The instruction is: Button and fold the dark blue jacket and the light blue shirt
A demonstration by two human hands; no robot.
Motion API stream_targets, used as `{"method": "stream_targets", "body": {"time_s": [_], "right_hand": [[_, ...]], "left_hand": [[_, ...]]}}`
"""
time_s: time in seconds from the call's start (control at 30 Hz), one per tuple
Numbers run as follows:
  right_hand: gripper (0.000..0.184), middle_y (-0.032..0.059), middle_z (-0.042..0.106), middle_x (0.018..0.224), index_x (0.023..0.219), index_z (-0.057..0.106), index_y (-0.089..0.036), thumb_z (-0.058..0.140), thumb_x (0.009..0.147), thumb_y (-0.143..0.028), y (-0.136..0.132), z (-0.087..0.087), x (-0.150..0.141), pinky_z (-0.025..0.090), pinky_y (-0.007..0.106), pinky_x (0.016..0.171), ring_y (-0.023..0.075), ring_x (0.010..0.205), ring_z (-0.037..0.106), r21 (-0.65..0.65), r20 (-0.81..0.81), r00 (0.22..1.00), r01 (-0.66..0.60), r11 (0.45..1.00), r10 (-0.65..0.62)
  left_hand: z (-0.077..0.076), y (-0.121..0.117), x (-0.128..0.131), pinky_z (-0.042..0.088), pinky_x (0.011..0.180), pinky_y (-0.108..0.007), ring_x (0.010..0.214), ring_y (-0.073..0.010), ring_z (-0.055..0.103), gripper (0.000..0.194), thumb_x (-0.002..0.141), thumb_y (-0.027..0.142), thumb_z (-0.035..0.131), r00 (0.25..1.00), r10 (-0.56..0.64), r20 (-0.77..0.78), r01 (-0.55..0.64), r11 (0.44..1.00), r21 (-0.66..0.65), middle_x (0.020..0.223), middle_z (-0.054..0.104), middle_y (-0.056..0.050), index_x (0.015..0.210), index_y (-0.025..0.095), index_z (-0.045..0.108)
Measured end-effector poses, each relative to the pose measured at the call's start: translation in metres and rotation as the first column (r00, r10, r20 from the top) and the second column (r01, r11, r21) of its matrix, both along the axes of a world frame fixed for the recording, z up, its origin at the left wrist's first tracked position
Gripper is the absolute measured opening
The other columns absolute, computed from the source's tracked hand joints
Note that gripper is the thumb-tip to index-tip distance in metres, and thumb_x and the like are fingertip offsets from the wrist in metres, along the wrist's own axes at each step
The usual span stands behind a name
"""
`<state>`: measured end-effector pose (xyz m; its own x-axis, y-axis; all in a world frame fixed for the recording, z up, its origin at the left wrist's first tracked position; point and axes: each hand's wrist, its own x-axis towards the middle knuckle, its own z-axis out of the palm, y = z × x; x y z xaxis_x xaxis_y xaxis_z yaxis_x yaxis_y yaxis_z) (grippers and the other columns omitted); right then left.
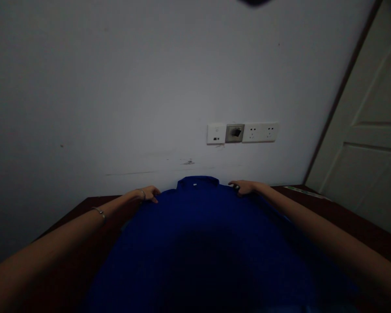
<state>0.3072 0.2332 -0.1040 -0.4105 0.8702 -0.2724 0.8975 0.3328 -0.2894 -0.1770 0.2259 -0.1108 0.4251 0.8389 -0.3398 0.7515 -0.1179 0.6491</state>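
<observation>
A blue collared shirt [195,208] lies spread out with its collar toward the wall and a small pale label inside the neck. At its left shoulder, my left hand [150,194] has its fingers curled onto the edge of the cloth. My right hand [245,187] is at the opposite shoulder, index finger stretched toward the collar and the other fingers bent on the fabric. Two bracelets circle my left wrist and forearm. Deep shadow hides the lower part of the shirt.
Under the shirt is a dark reddish-brown surface [117,234] that meets a pale wall [133,108]. White wall sockets [259,132] sit above the right shoulder. A panelled door [374,143] stands at the right, near a thin strip [308,192] lying on the surface.
</observation>
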Motion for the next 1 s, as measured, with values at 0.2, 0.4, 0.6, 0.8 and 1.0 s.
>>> {"method": "stream_targets", "body": {"time_s": [0.2,0.4,0.6,0.8,1.0], "right_hand": [[0.087,0.0166,0.054,0.119,0.137,0.029,-0.008,0.057,0.054,-0.010,-0.014,0.001,-0.007,0.043,0.033,0.087,0.0268,0.107,0.052,0.110,0.084,0.996,0.019,0.994,-0.028],[0.083,0.0211,0.044,0.129,0.132,0.035,-0.004,0.067,0.057,-0.017,-0.017,-0.004,-0.007,0.037,0.032,0.095,0.0287,0.118,0.044,0.192,0.208,0.973,0.061,0.979,-0.101],[0.049,0.0139,0.060,0.110,0.111,0.056,-0.010,0.065,0.065,-0.022,-0.018,-0.003,0.003,0.043,0.030,0.085,0.0249,0.102,0.056,0.267,0.229,0.972,-0.009,0.964,-0.055],[0.028,0.0140,0.062,0.103,0.099,0.061,-0.011,0.056,0.075,-0.024,-0.035,0.011,0.011,0.042,0.028,0.082,0.0224,0.096,0.057,0.342,0.228,0.973,-0.033,0.939,-0.049],[0.025,0.0146,0.061,0.101,0.099,0.058,-0.010,0.049,0.079,-0.022,-0.062,0.041,0.021,0.041,0.026,0.079,0.0203,0.091,0.057,0.450,0.178,0.984,-0.057,0.891,-0.027]], "left_hand": [[0.004,-0.007,0.009,0.045,0.066,-0.026,0.073,-0.0204,0.060,0.026,0.054,0.022,0.062,0.973,-0.002,-0.233,0.046,0.982,0.182,0.076,0.067,-0.002,0.078,0.014,0.065],[0.010,-0.023,0.016,0.042,0.071,-0.025,0.084,-0.0200,0.057,0.028,0.059,0.027,0.064,0.882,0.081,-0.463,0.138,0.897,0.420,0.090,0.064,-0.004,0.084,0.015,0.060],[0.009,-0.032,0.015,0.040,0.074,-0.027,0.090,-0.0223,0.057,0.032,0.065,0.027,0.061,0.849,0.142,-0.509,0.152,0.857,0.492,0.097,0.063,-0.009,0.095,0.014,0.056],[0.024,-0.039,0.014,0.040,0.075,-0.027,0.092,-0.0228,0.056,0.032,0.069,0.028,0.058,0.842,0.175,-0.510,0.158,0.824,0.544,0.099,0.062,-0.010,0.098,0.015,0.054],[0.055,-0.056,0.012,0.041,0.077,-0.029,0.093,-0.0237,0.056,0.035,0.070,0.031,0.056,0.882,0.207,-0.424,0.103,0.792,0.601,0.100,0.062,-0.010,0.101,0.015,0.052]]}}
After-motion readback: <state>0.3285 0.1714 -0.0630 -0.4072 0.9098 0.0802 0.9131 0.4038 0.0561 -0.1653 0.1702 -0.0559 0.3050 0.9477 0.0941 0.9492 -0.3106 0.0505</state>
